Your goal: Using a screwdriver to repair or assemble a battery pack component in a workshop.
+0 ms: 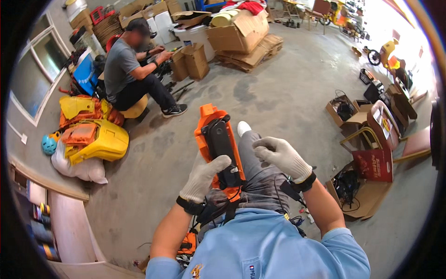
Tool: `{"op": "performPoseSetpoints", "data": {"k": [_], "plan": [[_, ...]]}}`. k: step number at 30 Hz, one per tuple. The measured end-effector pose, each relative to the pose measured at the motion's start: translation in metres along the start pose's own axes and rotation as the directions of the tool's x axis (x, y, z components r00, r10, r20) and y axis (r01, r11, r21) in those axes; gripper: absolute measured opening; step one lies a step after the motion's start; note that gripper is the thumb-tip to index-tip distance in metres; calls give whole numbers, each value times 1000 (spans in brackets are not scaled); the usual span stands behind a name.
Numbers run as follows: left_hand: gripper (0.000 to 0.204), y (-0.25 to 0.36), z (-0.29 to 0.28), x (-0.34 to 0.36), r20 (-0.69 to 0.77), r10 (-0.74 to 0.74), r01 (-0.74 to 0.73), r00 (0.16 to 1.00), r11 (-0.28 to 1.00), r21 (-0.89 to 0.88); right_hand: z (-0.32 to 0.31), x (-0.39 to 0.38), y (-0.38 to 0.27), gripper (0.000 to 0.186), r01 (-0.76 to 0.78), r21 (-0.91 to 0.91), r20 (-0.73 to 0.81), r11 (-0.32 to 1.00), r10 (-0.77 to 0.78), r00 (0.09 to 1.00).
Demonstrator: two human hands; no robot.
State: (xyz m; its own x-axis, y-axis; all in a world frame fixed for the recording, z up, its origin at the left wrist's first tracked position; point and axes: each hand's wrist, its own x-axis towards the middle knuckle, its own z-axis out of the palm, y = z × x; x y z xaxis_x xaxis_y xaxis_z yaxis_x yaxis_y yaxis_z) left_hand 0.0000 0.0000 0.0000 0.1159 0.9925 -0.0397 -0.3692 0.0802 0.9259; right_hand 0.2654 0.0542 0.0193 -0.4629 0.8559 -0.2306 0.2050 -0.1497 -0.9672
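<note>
A long orange plastic housing (206, 113) with a black elongated part (217, 137) set in it lies along my lap. My left hand (200, 180), in a whitish knit glove, grips its left side. The thumb rests over the black part, near a small metal piece, and the other fingers are mostly hidden. My right hand (284, 157), gloved too, hovers above my right thigh, apart from the housing. Its fingers are curled in toward the thumb; whatever they may hold is too small to make out. Both wrists wear black straps.
A co-worker (124, 65) sits at the left beside cardboard boxes (195, 60). Yellow and orange plastic shells (107, 139) lie on a white sack (79, 163). Open cartons with black parts (344, 109) and chairs (383, 123) stand on the right.
</note>
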Motion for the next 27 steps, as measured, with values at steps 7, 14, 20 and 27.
{"op": "performPoseSetpoints", "data": {"k": [7,14,20,27], "plan": [[94,-7,-7,4,26,-61,61,998,998,24,19,1,16,47,63,-11,92,998,-62,994],[100,-9,-7,9,81,-29,32,996,999,-35,38,1,13,71,93,20,296,995,-95,950],[88,-13,-11,-4,26,-176,177,984,962,-210,35,0,27,62,14,214,385,977,-98,918],[77,-1,-14,0,-86,-135,95,987,926,-366,-51,0,60,39,-47,178,-176,983,79,981]]}}
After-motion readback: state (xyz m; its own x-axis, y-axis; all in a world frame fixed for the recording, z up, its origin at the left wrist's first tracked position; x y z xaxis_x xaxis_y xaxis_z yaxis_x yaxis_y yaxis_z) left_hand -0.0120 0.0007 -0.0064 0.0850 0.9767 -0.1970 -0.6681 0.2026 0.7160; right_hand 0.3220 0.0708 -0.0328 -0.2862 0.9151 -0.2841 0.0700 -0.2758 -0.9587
